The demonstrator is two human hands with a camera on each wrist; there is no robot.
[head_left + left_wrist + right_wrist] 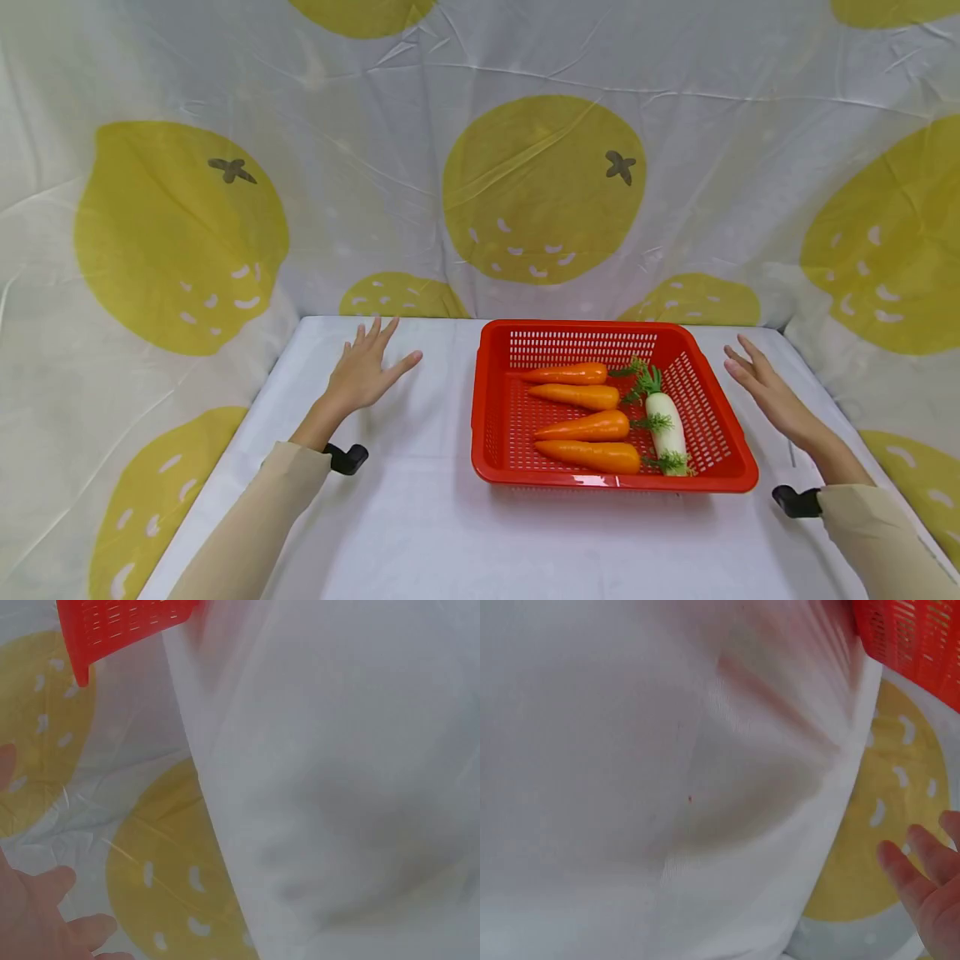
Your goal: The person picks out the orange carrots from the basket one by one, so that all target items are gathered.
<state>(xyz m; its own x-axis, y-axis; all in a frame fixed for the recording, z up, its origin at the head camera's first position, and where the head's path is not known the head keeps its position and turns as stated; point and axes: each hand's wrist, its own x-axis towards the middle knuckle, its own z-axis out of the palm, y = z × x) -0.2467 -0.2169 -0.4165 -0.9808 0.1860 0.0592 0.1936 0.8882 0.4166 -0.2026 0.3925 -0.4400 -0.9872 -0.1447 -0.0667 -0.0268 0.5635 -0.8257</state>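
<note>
A red plastic basket [615, 481] stands on the white table, right of the middle. Several orange carrots [588, 456] with green tops lie in it, pointing left. Along its right side rests a white radish [664, 423] with green leaves, partly covered by the carrot tops. My left hand [363, 375] is held over the table to the left of the basket, fingers spread and holding nothing. Just off the basket's right side is my right hand [768, 396], fingers extended, also holding nothing. Both wrist views show the fingers apart from the basket's red wall [127, 626].
A white cloth [420, 517] covers the table. Behind and at both sides hangs a pale curtain [360, 167] printed with yellow lemons. Black wrist cameras stick out inward from the left wrist [347, 459] and the right wrist [797, 502].
</note>
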